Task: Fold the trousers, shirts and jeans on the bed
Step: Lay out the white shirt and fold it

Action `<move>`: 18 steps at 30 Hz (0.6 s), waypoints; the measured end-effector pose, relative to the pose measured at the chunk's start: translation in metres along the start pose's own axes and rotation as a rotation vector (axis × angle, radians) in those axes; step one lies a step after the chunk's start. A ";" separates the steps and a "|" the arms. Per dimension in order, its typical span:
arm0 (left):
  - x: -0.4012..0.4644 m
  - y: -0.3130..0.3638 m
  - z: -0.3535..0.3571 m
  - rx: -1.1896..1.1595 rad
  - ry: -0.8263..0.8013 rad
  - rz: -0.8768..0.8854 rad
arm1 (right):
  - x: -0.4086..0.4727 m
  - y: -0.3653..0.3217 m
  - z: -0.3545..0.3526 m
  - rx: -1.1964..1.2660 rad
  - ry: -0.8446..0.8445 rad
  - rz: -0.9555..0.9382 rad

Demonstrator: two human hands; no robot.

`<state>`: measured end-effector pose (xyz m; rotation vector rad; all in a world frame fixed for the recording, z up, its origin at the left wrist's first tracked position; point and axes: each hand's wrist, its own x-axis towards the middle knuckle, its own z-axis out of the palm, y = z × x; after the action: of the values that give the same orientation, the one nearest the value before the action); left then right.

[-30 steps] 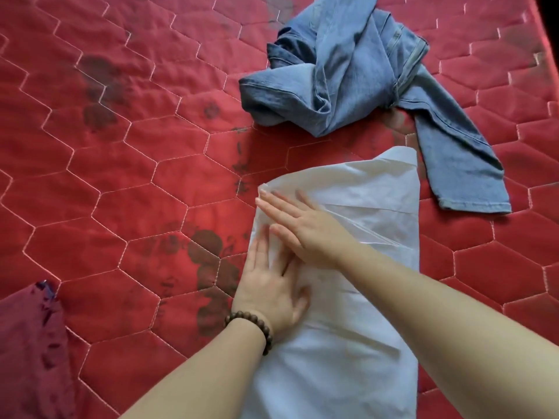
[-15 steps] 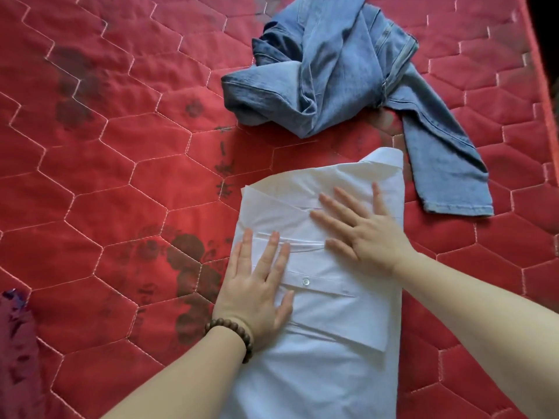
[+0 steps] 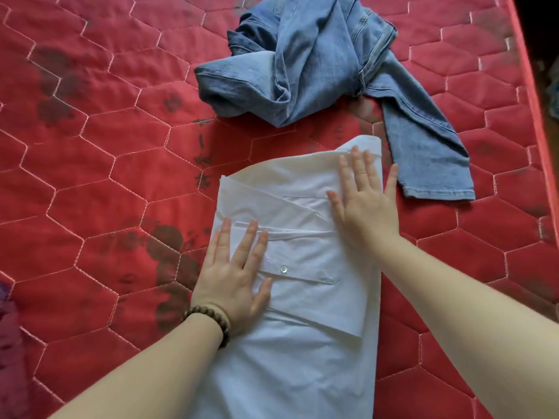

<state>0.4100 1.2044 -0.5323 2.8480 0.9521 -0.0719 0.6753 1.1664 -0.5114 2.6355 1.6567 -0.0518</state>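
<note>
Our right hand [image 3: 364, 204] has slid to the white shirt [image 3: 302, 297]'s far right corner; both hands flat, left hand [image 3: 234, 278] near its button – lifting risks the sleeve fold springing open

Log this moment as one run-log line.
left hand: flat on white shirt | right hand: flat on shirt | jeans: unfolded

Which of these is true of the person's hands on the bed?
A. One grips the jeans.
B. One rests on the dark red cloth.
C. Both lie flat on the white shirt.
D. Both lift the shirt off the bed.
C: the left hand and right hand both press with straight fingers on the shirt, while the jeans lie crumpled and untouched beyond it.
</note>
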 end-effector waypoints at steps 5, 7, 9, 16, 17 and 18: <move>-0.001 0.002 -0.001 0.000 0.006 -0.017 | -0.090 -0.030 0.012 0.032 -0.114 -0.193; -0.002 0.002 -0.001 0.004 -0.005 -0.024 | -0.101 -0.009 0.016 -0.022 -0.168 -0.118; -0.002 0.003 0.000 0.018 -0.015 -0.041 | -0.101 0.006 0.014 -0.073 -0.124 0.009; 0.000 0.004 -0.010 0.077 -0.139 -0.049 | -0.173 -0.069 0.017 0.152 -0.140 -0.110; 0.002 0.001 -0.014 0.087 -0.175 -0.040 | -0.179 -0.061 0.018 0.110 -0.142 -0.068; 0.003 -0.002 -0.020 0.114 -0.198 -0.034 | -0.183 -0.053 0.018 0.079 -0.141 -0.004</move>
<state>0.4113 1.2105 -0.5126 2.8583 0.9826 -0.4167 0.5482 1.0236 -0.5220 2.6146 1.6471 -0.3023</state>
